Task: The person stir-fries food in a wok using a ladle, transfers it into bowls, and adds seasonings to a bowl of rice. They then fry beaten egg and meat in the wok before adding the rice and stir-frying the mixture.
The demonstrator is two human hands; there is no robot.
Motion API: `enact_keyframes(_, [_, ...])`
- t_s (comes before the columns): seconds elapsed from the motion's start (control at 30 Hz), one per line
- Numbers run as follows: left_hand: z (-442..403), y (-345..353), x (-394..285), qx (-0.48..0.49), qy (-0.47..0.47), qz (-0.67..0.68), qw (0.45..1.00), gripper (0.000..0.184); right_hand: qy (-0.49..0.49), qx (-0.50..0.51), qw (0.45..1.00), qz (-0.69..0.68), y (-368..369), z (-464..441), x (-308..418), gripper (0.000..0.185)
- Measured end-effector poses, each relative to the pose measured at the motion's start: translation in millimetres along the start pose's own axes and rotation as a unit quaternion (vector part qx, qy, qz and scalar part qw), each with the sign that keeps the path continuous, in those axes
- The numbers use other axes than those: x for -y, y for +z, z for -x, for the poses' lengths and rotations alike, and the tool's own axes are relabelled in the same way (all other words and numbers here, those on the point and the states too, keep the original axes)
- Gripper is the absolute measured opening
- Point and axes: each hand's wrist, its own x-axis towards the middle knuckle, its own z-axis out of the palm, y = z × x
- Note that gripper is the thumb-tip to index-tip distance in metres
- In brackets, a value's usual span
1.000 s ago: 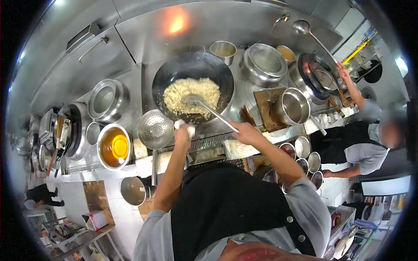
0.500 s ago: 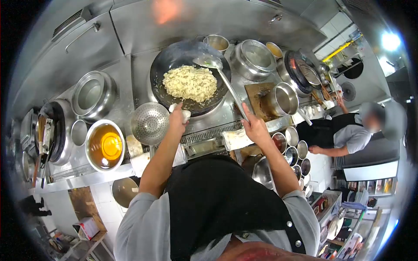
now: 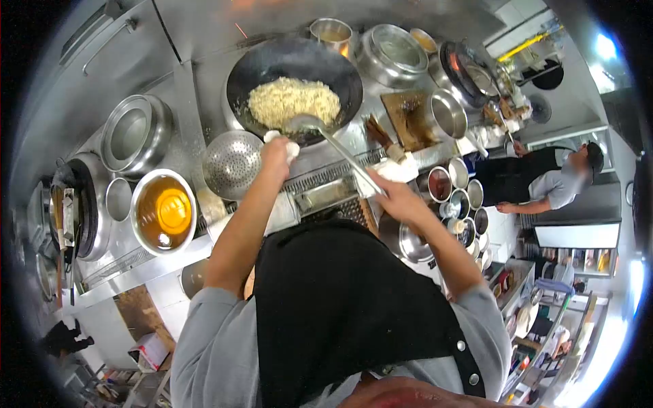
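Observation:
A large dark wok stands on the stove, with a pale yellow heap that looks like fried rice in it. My left hand is closed around a folded white cloth at the wok's near rim; whether it also grips a wok handle is hidden. My right hand is wrapped around the long handle of a metal ladle. The ladle's bowl rests at the near edge of the rice, inside the wok. Left of my left hand lies a perforated strainer.
A bowl of amber liquid stands at the left. Flame shows beside a small pot behind the wok. A pot and several seasoning containers are at the right. Another person works farther right.
My right hand has pulled the ladle back from the wok's far right side to the near edge of the rice. Flame now shows behind the wok. The other person has shifted.

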Motion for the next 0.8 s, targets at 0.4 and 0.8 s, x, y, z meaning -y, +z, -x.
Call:
enact_keyframes(0.4, [58,-1,-24,-0.008,0.014,-0.009,1.000,0.006,0.116,-0.080,0.966,-0.217,-45,-99,-17,0.062])
enact_keyframes(0.8, [82,-49,-4,-0.023,0.041,-0.127,0.991,0.004,0.155,0.099,0.527,-0.830,42,-45,64,0.027])
